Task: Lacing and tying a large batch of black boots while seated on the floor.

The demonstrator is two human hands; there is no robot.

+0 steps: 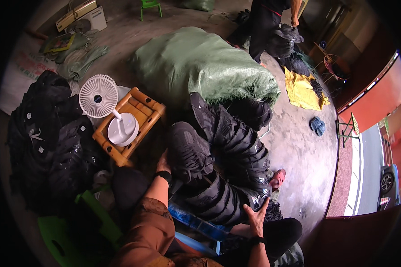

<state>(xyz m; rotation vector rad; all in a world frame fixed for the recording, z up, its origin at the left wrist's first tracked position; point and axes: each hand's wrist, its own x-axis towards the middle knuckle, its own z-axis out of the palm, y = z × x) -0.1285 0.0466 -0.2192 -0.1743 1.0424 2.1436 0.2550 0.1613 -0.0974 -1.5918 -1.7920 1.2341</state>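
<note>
Black sneakers are packed tightly one against another in a long row across my lap. My left hand presses against the left end of this row, its fingers partly hidden by the shoe there. At the other end my right hand grips the row, thumb spread upward against the last shoes. Just beyond lies a second curved row of black shoes, leaning toward a large pale green woven sack. Under the near row shows a blue plastic surface.
On the left, a white fan stands on a bamboo stool beside a heap of black items. A green plastic chair is near my left side. Another person handles black bags at the back. Blue slippers lie on the right floor.
</note>
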